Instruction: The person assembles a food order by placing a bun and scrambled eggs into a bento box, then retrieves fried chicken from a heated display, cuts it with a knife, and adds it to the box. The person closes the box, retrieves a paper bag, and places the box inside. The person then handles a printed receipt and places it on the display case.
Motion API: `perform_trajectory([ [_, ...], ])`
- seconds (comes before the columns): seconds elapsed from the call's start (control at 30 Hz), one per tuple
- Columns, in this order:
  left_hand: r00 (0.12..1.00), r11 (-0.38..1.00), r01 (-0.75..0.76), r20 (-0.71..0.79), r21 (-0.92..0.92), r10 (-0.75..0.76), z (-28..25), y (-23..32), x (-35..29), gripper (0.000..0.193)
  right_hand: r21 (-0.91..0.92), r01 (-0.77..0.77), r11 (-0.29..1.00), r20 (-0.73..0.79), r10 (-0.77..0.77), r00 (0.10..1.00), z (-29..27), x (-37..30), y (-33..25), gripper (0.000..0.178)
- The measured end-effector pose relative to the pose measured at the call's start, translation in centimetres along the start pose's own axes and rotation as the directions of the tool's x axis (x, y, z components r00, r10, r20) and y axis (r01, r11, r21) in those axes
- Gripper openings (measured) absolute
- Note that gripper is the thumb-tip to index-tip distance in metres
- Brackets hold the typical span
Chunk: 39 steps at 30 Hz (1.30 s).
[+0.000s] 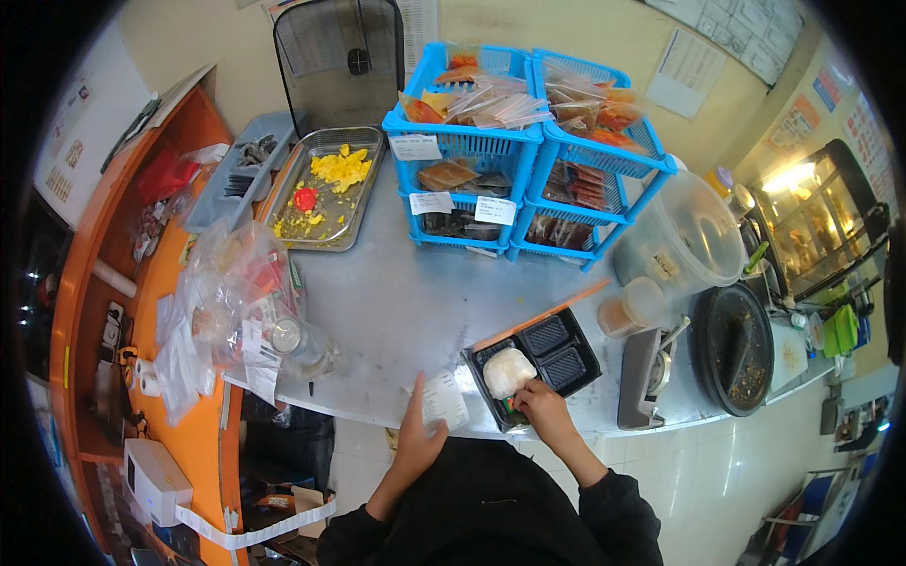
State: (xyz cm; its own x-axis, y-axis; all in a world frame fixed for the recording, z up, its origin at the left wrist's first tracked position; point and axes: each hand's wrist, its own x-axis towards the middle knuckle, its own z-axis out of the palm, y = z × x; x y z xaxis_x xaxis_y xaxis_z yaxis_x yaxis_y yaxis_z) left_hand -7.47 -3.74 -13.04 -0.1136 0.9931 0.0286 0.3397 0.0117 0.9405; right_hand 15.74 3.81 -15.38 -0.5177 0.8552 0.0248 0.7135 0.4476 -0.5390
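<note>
Clear plastic bags [209, 292] lie at the left, and right of them the left hand [415, 441] clamps a white paper slip [444, 403] between thumb and fingers. Just right of it, a black compartment box [566, 371] holds a white mound [508, 370] in its left part; the right hand [545, 409] has its fingers bunched at the mound's near side, whether pinching anything I cannot tell, and farther right stands a grey scale [640, 382]
</note>
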Motion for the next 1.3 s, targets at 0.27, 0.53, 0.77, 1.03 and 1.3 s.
perform_trajectory([
  [0.27,0.991,0.997,0.050,0.124,-0.062,-0.042,-0.4,-1.8,1.1,0.076,-0.180,-0.075,0.981,-0.152,0.047,0.987,1.1,-1.3,-4.8,0.024],
  [0.53,0.956,0.995,0.058,0.292,-0.086,-0.030,0.9,-5.8,1.7,0.082,-0.152,-0.171,0.973,-0.163,0.146,0.976,3.6,0.9,-5.2,0.012],
  [0.77,0.973,0.995,-0.104,0.210,0.010,0.100,3.6,-6.5,3.4,0.094,-0.086,-0.118,0.989,-0.232,0.096,0.968,4.7,1.7,-5.5,0.014],
  [1.03,0.988,0.964,0.153,-0.017,0.217,-0.153,2.1,-6.2,2.2,0.088,-0.039,-0.194,0.980,-0.115,0.189,0.975,5.8,2.4,-5.0,0.019],
  [1.3,0.983,0.931,0.179,-0.098,0.319,-0.155,-0.1,-4.7,-2.1,0.065,0.316,-0.215,0.924,-0.017,0.232,0.973,-0.8,0.8,-5.1,0.021],
])
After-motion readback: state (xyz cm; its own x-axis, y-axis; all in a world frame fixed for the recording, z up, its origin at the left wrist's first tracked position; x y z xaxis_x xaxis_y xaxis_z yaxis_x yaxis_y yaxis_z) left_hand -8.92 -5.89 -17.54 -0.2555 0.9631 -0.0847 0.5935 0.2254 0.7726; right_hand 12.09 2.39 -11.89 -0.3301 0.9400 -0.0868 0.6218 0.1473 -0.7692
